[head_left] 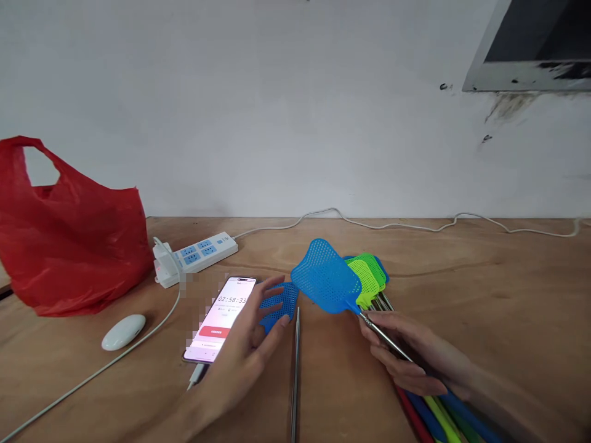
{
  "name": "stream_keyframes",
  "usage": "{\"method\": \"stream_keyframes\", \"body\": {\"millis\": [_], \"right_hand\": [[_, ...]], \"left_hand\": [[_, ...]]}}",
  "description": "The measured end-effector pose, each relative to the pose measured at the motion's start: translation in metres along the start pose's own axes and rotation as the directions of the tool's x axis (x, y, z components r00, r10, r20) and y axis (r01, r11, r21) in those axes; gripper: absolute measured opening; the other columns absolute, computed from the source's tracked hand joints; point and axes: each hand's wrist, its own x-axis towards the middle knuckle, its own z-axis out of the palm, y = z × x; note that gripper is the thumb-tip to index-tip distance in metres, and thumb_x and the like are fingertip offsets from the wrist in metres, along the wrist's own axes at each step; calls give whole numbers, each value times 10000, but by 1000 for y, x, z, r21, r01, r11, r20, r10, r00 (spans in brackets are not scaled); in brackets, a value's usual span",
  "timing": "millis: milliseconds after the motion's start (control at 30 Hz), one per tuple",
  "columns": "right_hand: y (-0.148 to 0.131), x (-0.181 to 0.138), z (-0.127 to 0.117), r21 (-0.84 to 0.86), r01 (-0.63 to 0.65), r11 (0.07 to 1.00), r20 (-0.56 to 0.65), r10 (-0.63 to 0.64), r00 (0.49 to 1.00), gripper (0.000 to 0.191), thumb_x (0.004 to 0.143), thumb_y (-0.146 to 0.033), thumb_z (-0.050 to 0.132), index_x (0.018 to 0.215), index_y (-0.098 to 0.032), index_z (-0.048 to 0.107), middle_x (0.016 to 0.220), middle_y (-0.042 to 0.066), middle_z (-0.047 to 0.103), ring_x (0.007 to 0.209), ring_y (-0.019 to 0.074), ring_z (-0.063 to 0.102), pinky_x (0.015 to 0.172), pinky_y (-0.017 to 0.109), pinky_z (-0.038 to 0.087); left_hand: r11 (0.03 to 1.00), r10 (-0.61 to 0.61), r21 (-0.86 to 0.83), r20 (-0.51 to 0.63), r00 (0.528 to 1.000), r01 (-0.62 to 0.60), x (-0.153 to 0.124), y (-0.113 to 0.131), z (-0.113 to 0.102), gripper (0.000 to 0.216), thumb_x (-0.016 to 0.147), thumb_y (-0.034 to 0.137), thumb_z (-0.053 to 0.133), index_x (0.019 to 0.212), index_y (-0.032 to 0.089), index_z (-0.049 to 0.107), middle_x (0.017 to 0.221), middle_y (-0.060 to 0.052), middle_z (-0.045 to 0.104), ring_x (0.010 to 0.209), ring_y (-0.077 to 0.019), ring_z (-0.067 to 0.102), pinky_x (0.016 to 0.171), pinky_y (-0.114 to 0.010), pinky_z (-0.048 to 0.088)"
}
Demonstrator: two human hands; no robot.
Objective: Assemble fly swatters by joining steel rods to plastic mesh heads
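My right hand [409, 354] is closed round the metal rod of a blue fly swatter [325, 277], its perforated head tilted up to the left. Under and behind it lies a fanned stack of fly swatters with green [369, 264] and yellow-green heads [364, 280]. Their coloured handles [429, 412] run toward the lower right. My left hand [249, 344] has its fingers spread over a loose blue swatter head [286, 301] on the table; whether the fingertips touch it I cannot tell. A bare metal rod [296, 375] lies between my hands.
A lit phone [224, 317] with a plugged-in cable lies beside my left hand. Farther left are a white power strip [207, 252], a white rounded object [123, 332] and a red plastic bag [74, 240]. A white cord [383, 227] runs along the wall.
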Motion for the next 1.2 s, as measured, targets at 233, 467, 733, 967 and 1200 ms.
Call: {"method": "stream_keyframes", "body": {"millis": [233, 467, 733, 967, 1200], "right_hand": [[2, 2, 0, -5, -46, 999, 18, 46, 999, 312, 886, -495, 597, 765, -218, 517, 372, -125, 400, 219, 33, 178, 229, 129, 184], [9, 1, -3, -41, -194, 980, 30, 195, 980, 341, 826, -501, 635, 687, -219, 503, 353, -127, 373, 220, 37, 180, 225, 147, 168], [14, 2, 8, -241, -111, 964, -104, 88, 991, 454, 779, -652, 629, 682, -221, 520, 370, -125, 324, 267, 40, 157, 256, 184, 120], [34, 11, 4, -694, 133, 707, -190, -359, 914, 495, 952, -554, 505, 621, -221, 346, 571, -72, 242, 494, 92, 233, 445, 242, 170], [24, 9, 7, -673, 92, 734, -211, -310, 927, 500, 931, -594, 512, 614, -222, 406, 487, -85, 280, 424, 78, 259, 410, 229, 199]], "left_hand": [[999, 30, 26, 66, 997, -32, 19, -1, -9, 436, 980, 365, 562, 1398, 323, 450, 1255, -73, 606, 1070, -244, 631, 855, -394, 577], [986, -18, -161, 127, 992, 39, 18, -11, -3, 246, 979, 435, 554, 1070, 212, 600, 828, 4, 571, 718, -139, 539, 602, -241, 462], [974, -127, -146, 273, 954, 171, 18, -8, -6, 438, 966, 538, 492, 686, 202, 480, 548, 75, 420, 437, -78, 391, 409, -186, 299], [958, -231, -120, 210, 950, 260, 21, -11, -3, 501, 930, 599, 506, 622, 209, 438, 451, 95, 369, 353, -68, 333, 353, -179, 241], [926, -252, -314, -96, 963, 211, 24, -14, -7, 450, 920, 611, 524, 716, 220, 435, 424, 127, 327, 307, -66, 307, 329, -170, 255]]}}
